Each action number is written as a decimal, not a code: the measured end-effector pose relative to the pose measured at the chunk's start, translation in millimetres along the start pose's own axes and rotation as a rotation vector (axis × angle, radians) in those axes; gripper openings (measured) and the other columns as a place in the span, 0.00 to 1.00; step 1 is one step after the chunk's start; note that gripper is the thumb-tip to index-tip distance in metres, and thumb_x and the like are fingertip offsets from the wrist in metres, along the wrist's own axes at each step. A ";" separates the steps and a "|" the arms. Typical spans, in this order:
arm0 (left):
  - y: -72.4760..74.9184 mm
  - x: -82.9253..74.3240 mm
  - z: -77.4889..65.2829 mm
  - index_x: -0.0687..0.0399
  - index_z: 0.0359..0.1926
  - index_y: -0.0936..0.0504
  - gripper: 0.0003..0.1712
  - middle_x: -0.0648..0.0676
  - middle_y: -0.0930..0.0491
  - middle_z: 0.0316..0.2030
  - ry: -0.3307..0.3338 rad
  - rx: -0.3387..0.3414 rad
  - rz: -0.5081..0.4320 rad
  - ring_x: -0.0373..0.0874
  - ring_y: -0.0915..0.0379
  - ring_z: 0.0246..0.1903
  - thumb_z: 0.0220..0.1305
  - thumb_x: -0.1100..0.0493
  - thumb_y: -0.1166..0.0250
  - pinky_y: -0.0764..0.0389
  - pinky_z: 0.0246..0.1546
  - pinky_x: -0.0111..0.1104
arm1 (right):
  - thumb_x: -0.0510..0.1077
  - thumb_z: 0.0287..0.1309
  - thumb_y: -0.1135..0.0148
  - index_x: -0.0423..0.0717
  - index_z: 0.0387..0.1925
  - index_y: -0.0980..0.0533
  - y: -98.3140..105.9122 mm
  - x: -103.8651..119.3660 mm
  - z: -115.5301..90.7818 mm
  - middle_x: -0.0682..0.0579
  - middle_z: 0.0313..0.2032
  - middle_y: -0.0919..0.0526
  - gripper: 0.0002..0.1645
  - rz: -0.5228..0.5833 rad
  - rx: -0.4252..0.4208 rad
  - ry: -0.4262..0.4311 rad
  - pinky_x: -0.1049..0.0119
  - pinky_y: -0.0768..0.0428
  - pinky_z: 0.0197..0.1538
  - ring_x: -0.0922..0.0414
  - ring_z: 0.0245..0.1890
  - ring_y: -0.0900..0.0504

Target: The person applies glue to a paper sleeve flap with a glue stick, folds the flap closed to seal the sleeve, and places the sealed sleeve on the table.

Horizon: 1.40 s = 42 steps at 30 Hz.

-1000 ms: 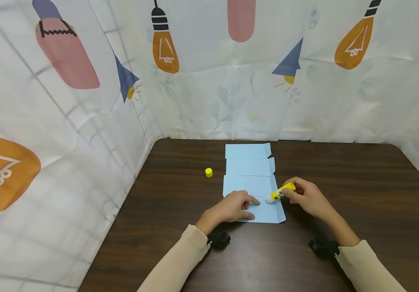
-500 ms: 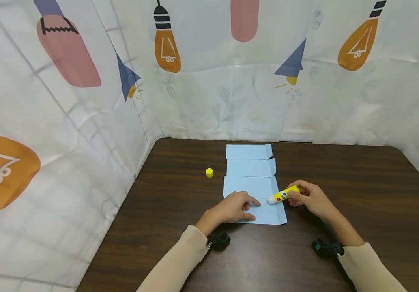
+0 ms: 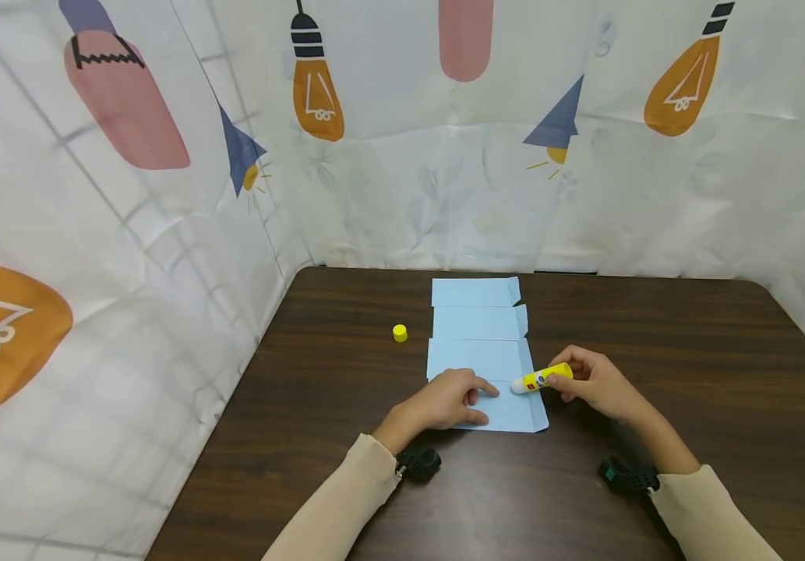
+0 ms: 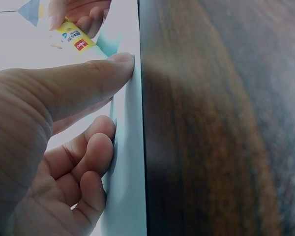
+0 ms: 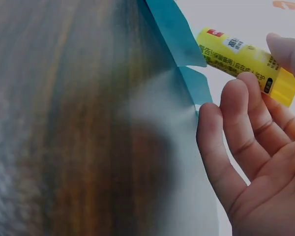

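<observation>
A light-blue cut and creased card (image 3: 479, 360), with flaps along its right side, lies flat on the table. My left hand (image 3: 447, 399) rests on its near panel, thumb and index finger extended against the card and the other fingers bent under. In my right hand (image 3: 594, 382) is a yellow glue stick (image 3: 545, 377), pinched between thumb and fingers near its base. The stick leans left, its white end right over the near panel by the right flap's crease. In the right wrist view, the printed barrel of the glue stick (image 5: 236, 54) shows above the fingers.
A yellow cap (image 3: 400, 333) stands on the dark wooden table (image 3: 346, 343), left of the card. Pale printed curtains (image 3: 388, 195) hang along the table's back and left sides. Each wrist wears a black strapped device.
My right hand has shifted slightly right and down with the glue stick, which now lies closer to level. The left hand stays in place on the card.
</observation>
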<state>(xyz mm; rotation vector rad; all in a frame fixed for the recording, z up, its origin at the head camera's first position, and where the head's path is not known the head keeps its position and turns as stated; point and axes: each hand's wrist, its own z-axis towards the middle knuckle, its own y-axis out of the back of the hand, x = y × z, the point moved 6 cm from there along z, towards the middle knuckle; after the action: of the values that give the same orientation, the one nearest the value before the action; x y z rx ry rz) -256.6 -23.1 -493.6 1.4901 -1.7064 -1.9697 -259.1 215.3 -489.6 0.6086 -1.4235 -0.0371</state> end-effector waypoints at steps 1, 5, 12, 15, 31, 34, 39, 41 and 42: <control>0.0 0.1 -0.1 0.43 0.60 0.15 0.25 0.44 0.27 0.29 -0.001 -0.001 0.000 0.34 0.36 0.26 0.62 0.52 0.25 0.32 0.29 0.23 | 0.41 0.67 0.34 0.36 0.47 0.24 -0.1 1.6 0.3 0.40 0.37 0.17 0.13 -0.020 0.005 0.011 0.62 0.15 0.33 0.54 0.27 0.18; 0.9 -0.7 0.6 0.44 0.60 0.15 0.25 0.44 0.27 0.29 -0.011 -0.012 0.003 0.34 0.36 0.26 0.62 0.52 0.25 0.32 0.29 0.23 | 0.43 0.67 0.33 0.42 0.45 0.23 2.1 6.8 1.3 0.44 0.34 0.18 0.11 -0.084 0.019 0.037 0.64 0.20 0.28 0.53 0.25 0.19; 0.9 -2.2 0.0 0.44 0.60 0.15 0.24 0.44 0.27 0.29 -0.015 -0.009 0.008 0.34 0.36 0.26 0.62 0.52 0.25 0.32 0.29 0.23 | 0.41 0.66 0.33 0.44 0.43 0.24 2.0 8.6 -1.7 0.46 0.31 0.19 0.08 -0.082 0.068 0.064 0.63 0.22 0.27 0.52 0.25 0.21; 1.0 -1.7 -0.7 0.44 0.60 0.15 0.24 0.44 0.27 0.29 -0.010 -0.008 -0.002 0.34 0.36 0.26 0.62 0.52 0.25 0.33 0.29 0.23 | 0.41 0.66 0.33 0.45 0.42 0.23 0.5 10.4 -2.8 0.46 0.32 0.19 0.08 -0.075 0.092 0.073 0.63 0.21 0.27 0.52 0.25 0.21; -0.5 0.4 -0.2 0.44 0.60 0.15 0.24 0.44 0.27 0.29 -0.018 -0.015 -0.005 0.34 0.36 0.27 0.62 0.52 0.25 0.33 0.30 0.23 | 0.40 0.67 0.34 0.45 0.42 0.23 -3.9 13.4 -4.4 0.43 0.35 0.18 0.06 -0.061 0.166 0.082 0.61 0.19 0.29 0.50 0.25 0.20; -0.7 0.4 -0.4 0.44 0.60 0.15 0.24 0.44 0.27 0.29 -0.022 -0.018 0.001 0.34 0.36 0.27 0.62 0.52 0.25 0.33 0.29 0.23 | 0.40 0.67 0.34 0.46 0.42 0.23 -3.1 12.8 -4.8 0.43 0.34 0.18 0.05 -0.066 0.149 0.076 0.62 0.20 0.29 0.49 0.25 0.21; -1.0 0.2 -0.9 0.44 0.60 0.15 0.24 0.44 0.27 0.29 -0.026 -0.015 0.010 0.34 0.36 0.26 0.63 0.52 0.25 0.33 0.29 0.23 | 0.41 0.67 0.33 0.46 0.42 0.23 0.1 11.9 -5.4 0.46 0.32 0.19 0.06 -0.088 0.095 0.068 0.65 0.23 0.27 0.48 0.26 0.21; -0.8 -0.2 -0.9 0.44 0.60 0.15 0.24 0.44 0.27 0.29 -0.027 -0.017 0.007 0.33 0.36 0.26 0.62 0.52 0.25 0.32 0.29 0.23 | 0.42 0.66 0.33 0.46 0.42 0.22 2.0 12.0 -5.3 0.47 0.32 0.19 0.07 -0.097 0.069 0.072 0.65 0.24 0.27 0.49 0.26 0.21; -0.5 -0.5 -0.8 0.44 0.59 0.15 0.24 0.44 0.27 0.28 -0.028 -0.019 0.005 0.33 0.36 0.26 0.62 0.53 0.25 0.32 0.29 0.23 | 0.42 0.66 0.32 0.46 0.42 0.22 2.9 11.9 -5.2 0.47 0.31 0.19 0.07 -0.103 0.057 0.074 0.66 0.24 0.27 0.49 0.26 0.21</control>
<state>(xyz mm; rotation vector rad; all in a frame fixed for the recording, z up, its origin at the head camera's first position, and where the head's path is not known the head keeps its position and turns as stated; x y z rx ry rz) -255.6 -23.2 -493.6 1.4578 -1.6962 -2.0071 -253.1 215.2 -477.7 0.7232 -1.3244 -0.0552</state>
